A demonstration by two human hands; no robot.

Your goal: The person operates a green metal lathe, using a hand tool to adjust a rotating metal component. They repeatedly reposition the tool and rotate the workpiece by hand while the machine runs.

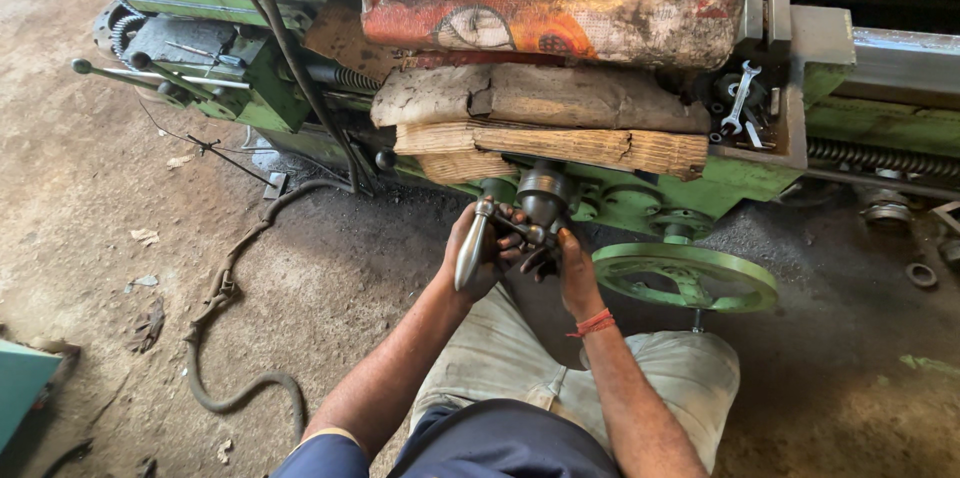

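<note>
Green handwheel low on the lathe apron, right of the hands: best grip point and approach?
Take the green handwheel by its near rim, coming from above and the operator's side. It lies almost flat, rim fully exposed, and wide gaps between the spokes leave finger room. The right hand is nearest; both hands are on the steel crank handle.

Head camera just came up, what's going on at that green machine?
A person sits or crouches facing a green lathe. Both hands are on its metal crank handle at the machine's front: the left hand wraps the shiny grip, the right hand is at the hub beside it. A green handwheel sits just right of the hands. Worn sacking covers the bed above, and spanners lie in a tray.
</note>
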